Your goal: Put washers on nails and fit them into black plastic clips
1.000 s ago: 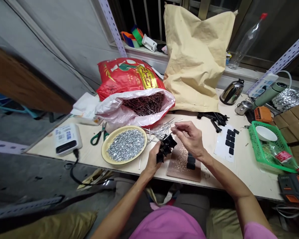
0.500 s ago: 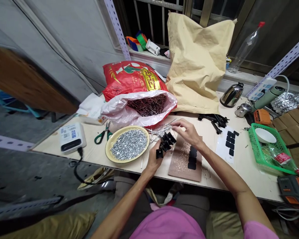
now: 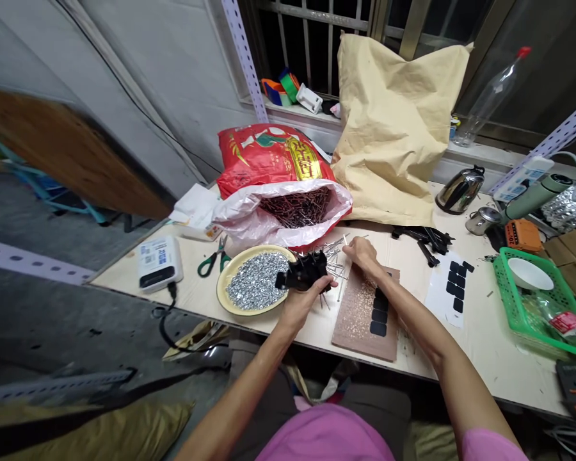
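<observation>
My left hand (image 3: 298,306) is closed around a cluster of black plastic brackets (image 3: 303,274), held over the right rim of a yellow bowl (image 3: 226,306) full of small silvery metal pieces (image 3: 256,282). Thin metal shafts stick out beneath the brackets. Just to the right, my right hand (image 3: 363,251) is pinched shut above a loose pile of long silvery screws or nails (image 3: 335,256). A small pale tip shows at its fingertips, too little to name. Below that hand lies a brown board (image 3: 355,320) carrying several black rounded squares (image 3: 379,315).
Behind the bowl lies a red sack (image 3: 273,153) opened on dark screws (image 3: 300,208). Green-handled scissors (image 3: 207,266) and a white box device (image 3: 159,262) are left. Right are black parts (image 3: 427,240), a white sheet (image 3: 439,301) and a green basket (image 3: 513,314).
My left hand has turned the black brackets and moved them left toward the bowl. My right hand has drawn its fingers together over the metal pile. The view has shifted slightly.
</observation>
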`<state>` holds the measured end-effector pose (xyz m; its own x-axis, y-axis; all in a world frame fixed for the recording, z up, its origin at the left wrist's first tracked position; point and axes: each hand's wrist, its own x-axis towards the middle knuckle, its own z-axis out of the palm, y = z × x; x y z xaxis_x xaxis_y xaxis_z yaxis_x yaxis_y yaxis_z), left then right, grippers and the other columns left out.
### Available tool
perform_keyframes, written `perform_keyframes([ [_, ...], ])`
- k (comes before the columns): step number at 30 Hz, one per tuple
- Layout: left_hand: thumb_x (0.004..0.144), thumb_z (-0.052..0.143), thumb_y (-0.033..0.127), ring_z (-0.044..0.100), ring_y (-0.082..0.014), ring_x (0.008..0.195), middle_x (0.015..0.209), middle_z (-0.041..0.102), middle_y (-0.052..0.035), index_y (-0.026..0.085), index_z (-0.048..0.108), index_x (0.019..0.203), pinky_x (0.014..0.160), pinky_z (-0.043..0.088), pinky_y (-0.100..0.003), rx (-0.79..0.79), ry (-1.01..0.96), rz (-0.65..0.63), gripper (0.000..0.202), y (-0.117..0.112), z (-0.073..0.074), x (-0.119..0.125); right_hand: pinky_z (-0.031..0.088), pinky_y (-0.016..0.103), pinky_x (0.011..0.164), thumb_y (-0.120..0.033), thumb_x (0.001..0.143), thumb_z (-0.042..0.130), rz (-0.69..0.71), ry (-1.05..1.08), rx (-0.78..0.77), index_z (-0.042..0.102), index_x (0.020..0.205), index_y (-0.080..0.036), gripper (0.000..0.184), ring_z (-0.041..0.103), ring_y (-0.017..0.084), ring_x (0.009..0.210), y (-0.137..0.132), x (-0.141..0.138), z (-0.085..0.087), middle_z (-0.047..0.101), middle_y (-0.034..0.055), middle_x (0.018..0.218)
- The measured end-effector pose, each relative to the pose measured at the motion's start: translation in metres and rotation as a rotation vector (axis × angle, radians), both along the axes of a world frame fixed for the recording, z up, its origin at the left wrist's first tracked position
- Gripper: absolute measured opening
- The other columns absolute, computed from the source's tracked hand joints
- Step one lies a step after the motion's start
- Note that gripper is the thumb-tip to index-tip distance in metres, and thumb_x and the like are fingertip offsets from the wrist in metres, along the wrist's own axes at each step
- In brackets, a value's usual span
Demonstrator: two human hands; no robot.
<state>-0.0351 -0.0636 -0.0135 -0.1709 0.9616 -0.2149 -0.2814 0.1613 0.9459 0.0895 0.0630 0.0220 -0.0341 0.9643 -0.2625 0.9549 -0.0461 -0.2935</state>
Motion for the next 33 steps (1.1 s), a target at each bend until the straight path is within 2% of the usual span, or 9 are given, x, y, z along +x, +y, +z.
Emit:
perform_keyframes([
  [3, 0.059, 0.078, 0.047, 0.066, -0.0165, 0.070, 0.072, 0.068, -0.0028, 0.013, 0.067, 0.081, 0.079, 0.053, -0.033, -0.038, -0.255, -0.063, 0.042, 0.005, 0.007, -0.004, 0.049, 0.024, 0.061, -0.019, 0.084, 0.045, 0.000, 0.187, 0.041, 0.056, 0.114, -0.013, 0.033, 0.064, 0.014, 0.074, 0.000, 0.019, 0.015, 0.069, 0.0048, 0.085],
  [5, 0.055, 0.083, 0.043, 0.067, -0.0160, 0.066, 0.071, 0.068, -0.0010, 0.013, 0.066, 0.089, 0.076, 0.054, -0.033, -0.100, -0.370, -0.110, 0.048, 0.009, 0.010, -0.006, 0.050, 0.022, 0.056, -0.021, 0.082, 0.050, 0.050, 0.508, 0.032, 0.039, 0.133, -0.014, 0.053, 0.061, 0.011, 0.063, -0.003, 0.030, 0.027, 0.066, -0.0006, 0.077],
  [7, 0.054, 0.085, 0.038, 0.067, -0.0172, 0.063, 0.069, 0.067, -0.0004, 0.013, 0.065, 0.093, 0.074, 0.056, -0.035, -0.164, -0.446, -0.157, 0.050, 0.013, 0.012, -0.007, 0.051, 0.023, 0.054, -0.027, 0.079, 0.058, 0.137, 0.878, 0.001, 0.028, 0.141, -0.016, 0.069, 0.059, 0.011, 0.057, -0.008, 0.036, 0.041, 0.064, -0.0033, 0.072],
  [9, 0.058, 0.084, 0.034, 0.068, -0.0183, 0.062, 0.067, 0.067, -0.0014, 0.012, 0.064, 0.093, 0.075, 0.057, -0.037, -0.210, -0.493, -0.210, 0.046, 0.016, 0.013, -0.008, 0.053, 0.024, 0.057, -0.034, 0.077, 0.063, 0.213, 1.077, -0.015, 0.032, 0.139, -0.018, 0.072, 0.059, 0.010, 0.058, -0.013, 0.036, 0.052, 0.063, -0.0035, 0.071],
  [14, 0.068, 0.079, 0.030, 0.068, -0.0184, 0.065, 0.072, 0.068, -0.0047, 0.010, 0.065, 0.097, 0.078, 0.058, -0.041, -0.224, -0.512, -0.308, 0.038, 0.020, 0.016, -0.009, 0.055, 0.026, 0.064, -0.043, 0.076, 0.068, 0.258, 1.108, 0.179, 0.048, 0.120, -0.022, 0.053, 0.062, 0.011, 0.066, -0.018, 0.023, 0.061, 0.062, -0.0031, 0.076],
  [17, 0.067, 0.079, 0.033, 0.068, -0.0188, 0.067, 0.073, 0.068, -0.0048, 0.011, 0.065, 0.098, 0.078, 0.057, -0.041, -0.198, -0.486, -0.360, 0.041, 0.018, 0.016, -0.008, 0.056, 0.028, 0.070, -0.048, 0.079, 0.064, 0.262, 1.103, 0.298, 0.054, 0.108, -0.023, 0.040, 0.064, 0.012, 0.073, -0.020, 0.016, 0.058, 0.063, -0.0012, 0.085],
  [19, 0.063, 0.081, 0.035, 0.067, -0.0182, 0.066, 0.072, 0.068, -0.0039, 0.012, 0.064, 0.098, 0.074, 0.057, -0.039, -0.176, -0.461, -0.380, 0.045, 0.016, 0.016, -0.007, 0.057, 0.028, 0.072, -0.051, 0.081, 0.061, 0.250, 1.114, 0.326, 0.053, 0.107, -0.023, 0.039, 0.065, 0.012, 0.076, -0.023, 0.013, 0.058, 0.063, -0.0001, 0.090],
  [25, 0.055, 0.083, 0.042, 0.063, -0.0145, 0.061, 0.070, 0.066, -0.0033, 0.011, 0.064, 0.081, 0.065, 0.056, -0.031, -0.095, -0.310, -0.336, 0.045, 0.012, 0.021, -0.002, 0.058, 0.030, 0.073, -0.052, 0.079, 0.063, 0.249, 1.151, 0.291, 0.051, 0.101, -0.022, 0.039, 0.067, 0.013, 0.075, -0.035, 0.011, 0.058, 0.063, -0.0006, 0.085],
  [33, 0.050, 0.082, 0.048, 0.065, -0.0185, 0.065, 0.072, 0.068, -0.0040, 0.013, 0.065, 0.077, 0.077, 0.056, -0.040, -0.040, -0.202, -0.229, 0.047, 0.014, 0.015, 0.000, 0.058, 0.032, 0.072, -0.053, 0.074, 0.068, 0.349, 1.123, 0.183, 0.054, 0.087, -0.020, 0.038, 0.066, 0.012, 0.070, -0.033, 0.014, 0.052, 0.065, -0.0010, 0.078],
])
